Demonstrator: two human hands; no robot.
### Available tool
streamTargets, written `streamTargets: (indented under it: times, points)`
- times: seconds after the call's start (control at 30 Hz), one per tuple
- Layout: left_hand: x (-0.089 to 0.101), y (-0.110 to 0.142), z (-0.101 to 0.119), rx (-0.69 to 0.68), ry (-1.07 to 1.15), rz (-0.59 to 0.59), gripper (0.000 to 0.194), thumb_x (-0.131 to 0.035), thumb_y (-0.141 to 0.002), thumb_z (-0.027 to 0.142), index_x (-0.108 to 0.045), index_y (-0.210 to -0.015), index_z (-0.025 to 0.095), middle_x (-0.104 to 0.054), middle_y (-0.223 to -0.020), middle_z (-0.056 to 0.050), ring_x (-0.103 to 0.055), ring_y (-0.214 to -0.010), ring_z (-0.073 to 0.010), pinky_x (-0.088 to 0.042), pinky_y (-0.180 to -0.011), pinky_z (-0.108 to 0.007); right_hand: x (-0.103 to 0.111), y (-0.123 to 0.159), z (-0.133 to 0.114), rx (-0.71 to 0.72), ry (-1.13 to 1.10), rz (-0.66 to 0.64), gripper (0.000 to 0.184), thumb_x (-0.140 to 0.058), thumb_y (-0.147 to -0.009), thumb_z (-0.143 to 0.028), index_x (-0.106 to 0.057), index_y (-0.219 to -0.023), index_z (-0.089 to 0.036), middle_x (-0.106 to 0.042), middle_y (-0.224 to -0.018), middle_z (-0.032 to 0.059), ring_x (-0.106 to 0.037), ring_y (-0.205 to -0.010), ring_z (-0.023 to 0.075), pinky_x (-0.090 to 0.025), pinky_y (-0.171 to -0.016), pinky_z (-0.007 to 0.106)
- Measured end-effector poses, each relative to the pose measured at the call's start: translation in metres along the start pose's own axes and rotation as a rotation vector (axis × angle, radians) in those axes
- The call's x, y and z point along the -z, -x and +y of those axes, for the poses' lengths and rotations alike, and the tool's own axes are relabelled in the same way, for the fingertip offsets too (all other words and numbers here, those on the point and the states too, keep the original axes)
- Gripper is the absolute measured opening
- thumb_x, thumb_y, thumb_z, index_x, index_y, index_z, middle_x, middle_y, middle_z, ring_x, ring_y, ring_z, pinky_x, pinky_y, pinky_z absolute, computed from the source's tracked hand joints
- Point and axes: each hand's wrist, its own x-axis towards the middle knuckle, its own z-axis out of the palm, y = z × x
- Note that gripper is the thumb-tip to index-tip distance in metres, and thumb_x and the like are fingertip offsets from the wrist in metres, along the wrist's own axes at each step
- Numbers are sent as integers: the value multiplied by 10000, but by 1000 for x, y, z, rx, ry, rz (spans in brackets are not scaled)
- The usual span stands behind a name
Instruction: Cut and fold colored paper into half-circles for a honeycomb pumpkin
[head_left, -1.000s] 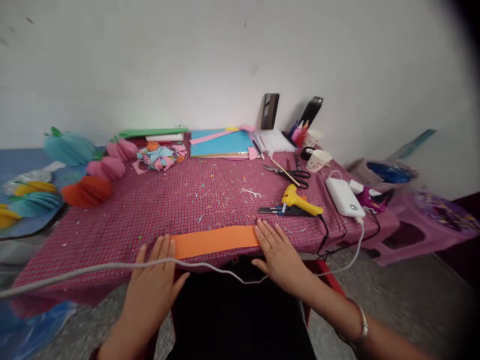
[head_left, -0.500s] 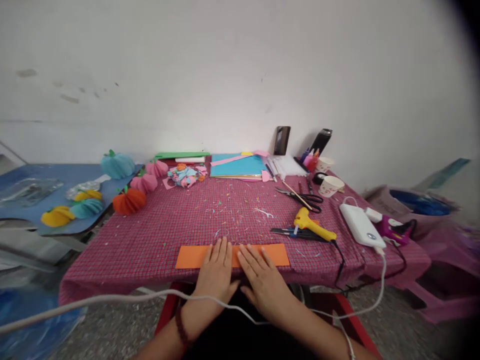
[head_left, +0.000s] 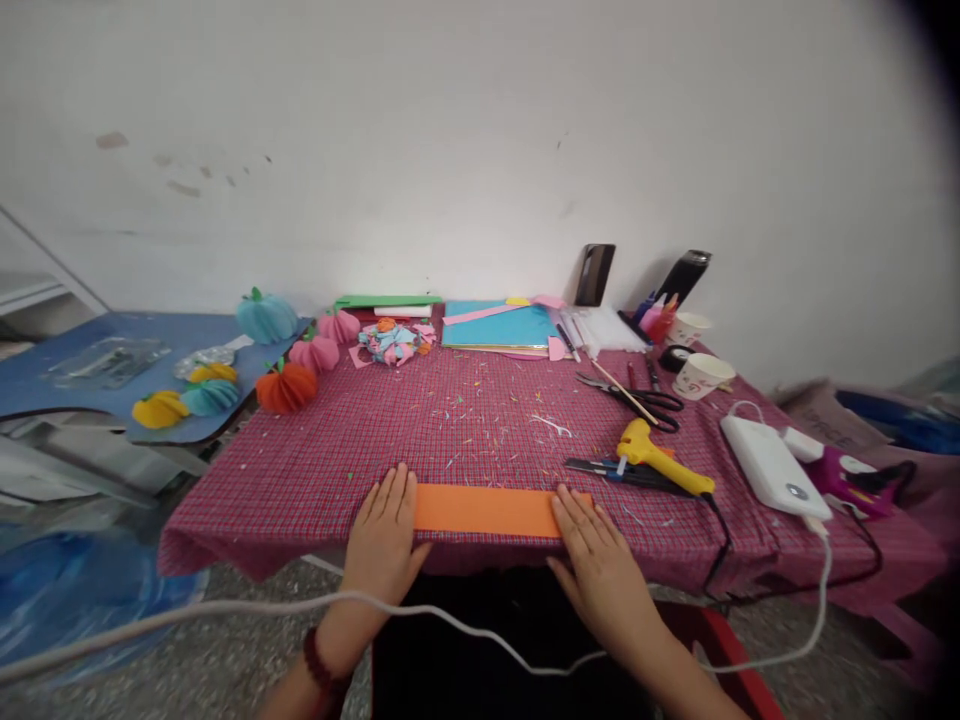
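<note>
An orange paper strip lies flat along the front edge of the table, its long side running left to right. My left hand rests palm down over the strip's left end, fingers stretched out. Over the right end lies my right hand, also flat with its fingers extended. The middle of the strip shows between the hands. To the right of it are a yellow glue gun and a utility knife.
Scissors, paper cups and a white power bank stand at the right. Paper pumpkins sit at the left, near a heap of scraps. Blue paper sheets lie at the back. A white cable crosses in front.
My hands have slid apart from the strip's middle to its two ends, the left hand leftward and the right hand rightward. The whole view has also shifted a little.
</note>
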Motion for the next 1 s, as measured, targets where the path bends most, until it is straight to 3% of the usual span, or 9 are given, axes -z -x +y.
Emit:
streamTargets:
  times: [0.27, 0.43, 0.67, 1.0]
  points:
    - [6, -3, 1, 51, 20, -80, 692, -623, -751, 251, -462, -1417, 150, -382, -1515, -174, -395, -1376, -315, -298, -1136, -449, -7, 2, 2, -16, -1, 19, 650, -516, -879, -233, -303, -1482, -113, -422, -1497, 151, -390, -1381, 296, -357, -1097, 506]
    - [8, -2, 0, 38, 10, -88, 649, -577, -797, 261, -460, -1420, 125, -376, -1518, -178, -375, -1385, -323, -278, -1137, -460, -1, 1, -1, -45, -12, 4, 628, -507, -868, -178, -338, -1469, -121, -417, -1504, 131, -368, -1395, 282, -342, -1108, 487]
    - [-2, 1, -5, -21, -37, -38, 698, -533, -789, 246, -387, -1416, -23, -396, -1487, -242, -374, -1373, -354, -267, -1130, -488, 6, -3, -6, -89, -48, -26, 625, -505, -859, -151, -362, -1467, -138, -425, -1502, 121, -349, -1405, 273, -317, -1124, 485]
    - [-10, 0, -11, -69, -21, 32, 638, -431, -854, 326, -424, -1378, -38, -447, -1434, -275, -441, -1293, -399, -298, -1081, -528, 8, -4, -8, -123, -104, -38, 642, -526, -818, -114, -405, -1447, -141, -412, -1512, 109, -331, -1413, 259, -322, -1133, 467]
